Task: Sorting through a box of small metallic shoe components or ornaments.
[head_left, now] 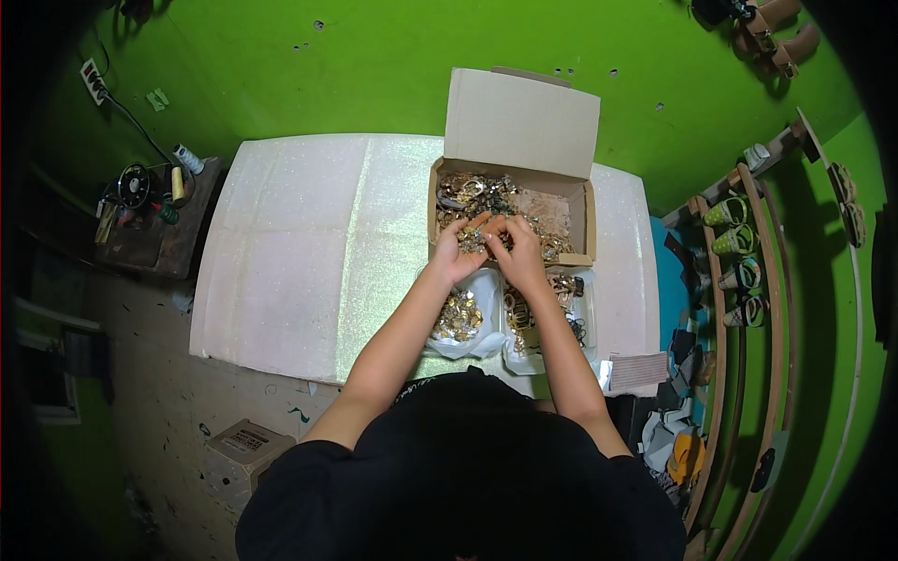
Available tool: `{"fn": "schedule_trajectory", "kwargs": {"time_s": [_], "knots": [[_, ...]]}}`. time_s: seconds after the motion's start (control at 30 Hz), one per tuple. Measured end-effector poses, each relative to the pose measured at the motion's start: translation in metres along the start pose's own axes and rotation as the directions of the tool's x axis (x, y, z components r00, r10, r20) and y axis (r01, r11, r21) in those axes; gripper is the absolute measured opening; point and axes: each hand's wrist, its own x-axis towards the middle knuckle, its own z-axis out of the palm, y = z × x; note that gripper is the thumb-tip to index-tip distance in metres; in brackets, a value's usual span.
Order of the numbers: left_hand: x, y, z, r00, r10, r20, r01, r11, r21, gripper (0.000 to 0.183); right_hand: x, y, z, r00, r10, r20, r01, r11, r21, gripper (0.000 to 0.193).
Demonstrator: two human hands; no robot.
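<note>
My left hand [455,252] is cupped, palm up, around several small shiny metal pieces [471,240] over the near edge of a cardboard box [582,210]. Beside it my right hand [520,251] has its fingers bent in a pinch at those pieces; what exactly it grips is too small to make out. A heap of gold and silver metal fittings [477,190] fills the box's left part, and its lid stands up at the back. Closer to me are two plastic-lined trays: the left one [486,341] holds round gold and silver bits, the right one [586,290] gold and dark fittings, partly behind my right forearm.
Under the box lies a pale, glittery table cover [281,252]. At the left stands a small dark table [178,234] with thread spools. A wooden rack [720,327] with sandals is at the right. A carton [245,449] sits on the floor. A striped piece [639,369] lies at the table's right front.
</note>
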Motion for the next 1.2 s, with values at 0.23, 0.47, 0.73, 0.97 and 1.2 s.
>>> {"fn": "schedule_trajectory", "kwargs": {"time_s": [0.23,0.47,0.73,0.97,1.2], "knots": [[-0.003,0.000,0.002,1.000,0.015,0.025,-0.014,0.999,-0.033,0.036,-0.007,0.010,0.002,0.997,0.071,0.022,-0.072,0.995,0.066,0.016],[-0.002,-0.001,0.004,1.000,0.010,0.014,-0.010,0.999,-0.054,0.036,-0.018,0.020,0.001,0.965,0.238,0.107,-0.260,0.916,0.306,0.020],[-0.002,0.000,0.000,1.000,-0.013,0.025,0.015,0.997,-0.069,0.036,-0.027,0.004,-0.021,0.829,0.274,0.488,-0.368,0.924,0.107,0.020],[0.001,0.000,-0.008,0.998,-0.022,0.061,0.024,0.999,-0.031,0.035,-0.007,0.004,-0.012,0.949,0.079,0.305,-0.082,0.997,-0.004,0.019],[-0.003,-0.001,-0.001,0.995,-0.018,-0.096,0.028,0.995,0.100,0.032,0.016,-0.001,0.014,0.995,-0.012,0.094,0.027,0.987,-0.157,0.017]]}}
